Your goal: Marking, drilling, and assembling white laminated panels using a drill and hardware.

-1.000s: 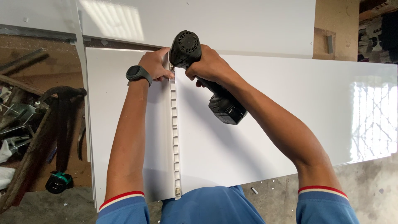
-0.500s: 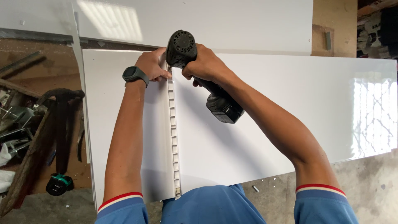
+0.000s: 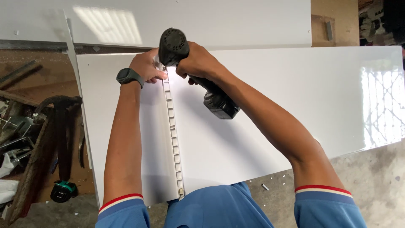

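**Drill held to the top of a white strip on a panel**

Nearest the camera, 2 blue sleeves with red and white cuffs frame the view, and blue cloth covers the lap between them. The near end of a slotted white strip (image 3: 173,139) comes down to that lap. The strip runs straight away from the person along a white panel (image 3: 274,114), which lies flat and spreads wide to the right, its glossy face catching window glare at the far right.

Both forearms reach forward along the strip. The left arm wears a dark watch (image 3: 128,77) at the wrist. The left hand (image 3: 147,66) is at the strip's far end, on its left side, fingers curled down and pressing on the strip's edge. The right hand (image 3: 198,63) is closed tight around the grip of a black drill (image 3: 190,71), just right of the strip. The drill's round back end faces the camera and its battery block points toward the person over the panel. Its nose is at the strip's far end, between the 2 hands; the bit itself is hidden behind the body. A bright spot of light shows on the strip right there.

On the left, below the panel, a tape measure (image 3: 63,191) lies on the floor among dark wood offcuts and metal scrap. Bare concrete shows at the right, with small white chips on it.

Beyond the hands, a second white board (image 3: 219,21) lies across the far side.
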